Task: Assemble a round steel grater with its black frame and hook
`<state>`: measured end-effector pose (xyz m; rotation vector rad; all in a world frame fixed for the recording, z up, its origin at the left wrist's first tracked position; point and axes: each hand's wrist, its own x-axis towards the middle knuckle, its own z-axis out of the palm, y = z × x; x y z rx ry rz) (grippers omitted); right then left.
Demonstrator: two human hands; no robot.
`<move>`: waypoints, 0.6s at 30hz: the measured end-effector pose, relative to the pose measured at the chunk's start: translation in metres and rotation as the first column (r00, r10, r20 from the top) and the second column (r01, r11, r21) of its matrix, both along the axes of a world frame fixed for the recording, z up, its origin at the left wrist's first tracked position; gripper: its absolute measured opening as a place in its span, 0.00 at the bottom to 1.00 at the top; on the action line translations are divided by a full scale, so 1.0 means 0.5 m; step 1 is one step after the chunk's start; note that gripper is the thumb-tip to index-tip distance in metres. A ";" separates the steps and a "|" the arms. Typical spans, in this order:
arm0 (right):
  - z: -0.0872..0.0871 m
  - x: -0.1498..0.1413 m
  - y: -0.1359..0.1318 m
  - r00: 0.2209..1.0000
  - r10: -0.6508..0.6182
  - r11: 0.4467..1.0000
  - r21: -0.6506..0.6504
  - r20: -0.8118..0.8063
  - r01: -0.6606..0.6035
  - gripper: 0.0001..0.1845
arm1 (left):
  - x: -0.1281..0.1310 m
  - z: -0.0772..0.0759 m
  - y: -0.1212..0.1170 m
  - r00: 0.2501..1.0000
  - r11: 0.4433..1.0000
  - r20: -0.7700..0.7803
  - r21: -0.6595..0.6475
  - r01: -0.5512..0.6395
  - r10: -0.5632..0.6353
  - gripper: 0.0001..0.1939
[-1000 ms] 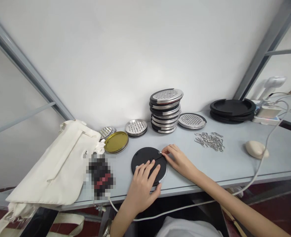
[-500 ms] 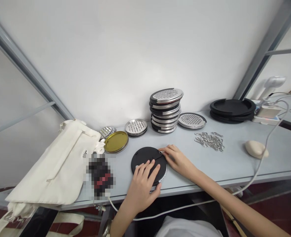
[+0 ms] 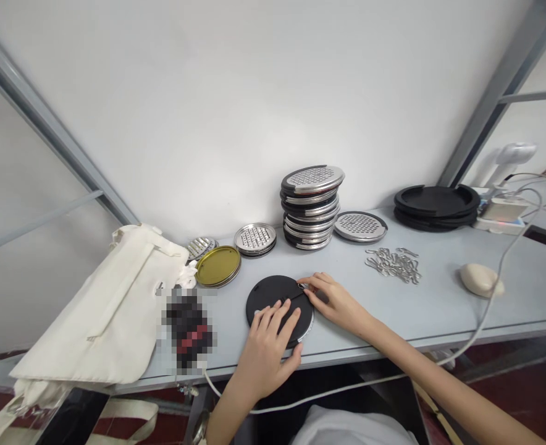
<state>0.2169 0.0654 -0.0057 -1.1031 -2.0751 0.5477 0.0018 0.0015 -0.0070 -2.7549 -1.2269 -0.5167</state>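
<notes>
A round black disc (image 3: 270, 289) with a silvery rim showing at its lower right lies on the table near the front edge. Spread across its lower part, my left hand (image 3: 266, 352) rests with fingers stretched out flat and the thumb by the rim. At the disc's upper right edge, my right hand (image 3: 331, 298) pinches a small metal clip (image 3: 301, 285), partly hidden by the fingertips. Similar loose metal clips (image 3: 393, 266) lie in a pile to the right. Behind the disc stands a tall stack of round graters (image 3: 310, 210) with black and silver rims.
A single grater (image 3: 360, 227) and stacked black round trays (image 3: 435, 207) are along the wall. Grater plates (image 3: 255, 238), a gold-coloured disc (image 3: 218, 266) and a white bag (image 3: 97, 309) are left. A beige rounded object (image 3: 479, 280) and a white cable (image 3: 499, 281) lie right.
My right hand's fingers have shifted very slightly at the disc's edge. Everything else looks the same.
</notes>
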 end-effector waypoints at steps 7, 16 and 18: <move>0.004 -0.001 0.000 1.000 0.007 1.000 0.019 0.017 -0.007 0.14 | 0.001 -0.002 0.000 0.999 1.000 0.036 0.014 0.003 -0.003 0.28; 0.002 -0.002 0.001 1.000 -0.001 1.000 0.014 0.028 0.001 0.13 | 0.000 -0.001 0.000 1.000 1.000 0.000 -0.011 0.000 0.000 0.28; 0.000 0.000 0.001 0.999 -0.008 1.000 0.002 0.034 0.008 0.13 | 0.000 -0.001 0.000 1.000 1.000 -0.003 -0.015 0.001 -0.001 0.29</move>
